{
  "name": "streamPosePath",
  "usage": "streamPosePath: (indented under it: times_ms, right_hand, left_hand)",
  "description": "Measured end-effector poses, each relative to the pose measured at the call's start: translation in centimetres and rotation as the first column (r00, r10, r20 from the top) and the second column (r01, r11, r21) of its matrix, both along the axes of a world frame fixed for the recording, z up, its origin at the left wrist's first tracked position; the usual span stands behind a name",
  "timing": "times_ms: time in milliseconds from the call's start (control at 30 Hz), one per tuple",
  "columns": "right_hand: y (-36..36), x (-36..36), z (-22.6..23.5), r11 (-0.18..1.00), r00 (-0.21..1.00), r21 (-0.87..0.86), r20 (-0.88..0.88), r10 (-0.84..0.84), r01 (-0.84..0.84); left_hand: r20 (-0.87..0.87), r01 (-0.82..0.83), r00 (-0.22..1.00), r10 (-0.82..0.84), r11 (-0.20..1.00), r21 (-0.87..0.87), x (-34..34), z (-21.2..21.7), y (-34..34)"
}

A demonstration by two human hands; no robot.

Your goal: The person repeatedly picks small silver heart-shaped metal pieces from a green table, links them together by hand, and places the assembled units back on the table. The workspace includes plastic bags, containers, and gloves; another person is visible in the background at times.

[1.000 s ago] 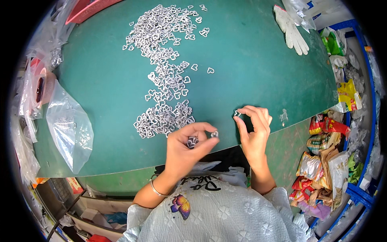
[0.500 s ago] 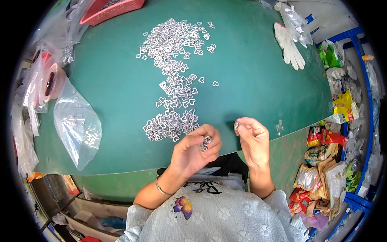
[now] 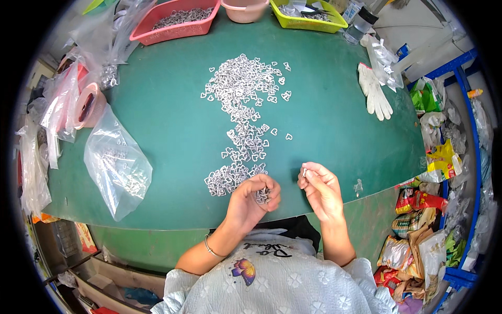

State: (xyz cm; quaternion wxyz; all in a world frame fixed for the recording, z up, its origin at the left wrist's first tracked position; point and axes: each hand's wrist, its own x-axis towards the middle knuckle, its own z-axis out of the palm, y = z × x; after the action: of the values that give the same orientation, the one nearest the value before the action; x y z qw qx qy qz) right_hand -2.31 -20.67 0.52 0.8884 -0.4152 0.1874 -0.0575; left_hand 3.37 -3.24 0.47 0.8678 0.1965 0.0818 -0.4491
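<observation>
Small silver heart-shaped metal pieces (image 3: 243,78) lie in a long heap on the green table (image 3: 178,120), with a thicker cluster near me. Just right of that near cluster, my left hand (image 3: 250,201) is curled round several heart-shaped metal pieces (image 3: 262,195), which show between its fingers. My right hand (image 3: 323,189) is raised over the table's near edge, apart from the left. Between its thumb and forefinger it pinches one small metal piece (image 3: 305,171), whose outline is partly hidden by the fingertips.
Along the far edge stand a pink tray (image 3: 175,27) of metal pieces, a pale pink bowl (image 3: 246,11) and a yellow-green tray (image 3: 308,22). A clear plastic bag (image 3: 117,165) lies at left, a white glove (image 3: 374,93) at far right. Packed bags fill the blue shelf (image 3: 463,104).
The view has tilted upward, bringing the far trays and bowl into sight. My left fingers have curled further round their pieces. My right hand still pinches a small piece.
</observation>
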Motion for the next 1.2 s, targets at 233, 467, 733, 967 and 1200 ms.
streamPosePath:
  times_ms: [233,467,733,967,1200]
  right_hand:
    - [-1.4,2.6,0.2,0.930,0.995,-0.364,-0.101,0.023,-0.058]
    - [-2.6,6.4,-0.9,0.169,0.997,-0.985,-0.056,-0.058,-0.045]
    - [-1.5,8.1,-0.7,-0.195,0.981,-0.965,-0.187,0.043,-0.176]
    - [-2.3,8.9,0.1,0.048,0.963,-0.964,-0.258,0.076,-0.262]
    - [-4.8,15.6,5.2,0.874,0.974,-0.435,-0.034,0.224,-0.216]
  left_hand:
    - [0.032,-0.067,0.998,0.061,0.962,0.263,1.6,0.9,0.0]
    - [0.102,0.008,0.993,-0.051,0.921,0.389,3.8,1.4,-0.8]
    - [0.129,0.002,0.990,-0.049,0.940,0.342,6.2,1.6,-1.6]
    - [0.204,0.021,0.973,-0.108,0.922,0.386,7.9,1.7,-1.9]
    - [0.313,-0.088,0.948,-0.049,0.909,0.407,9.7,3.4,-1.1]
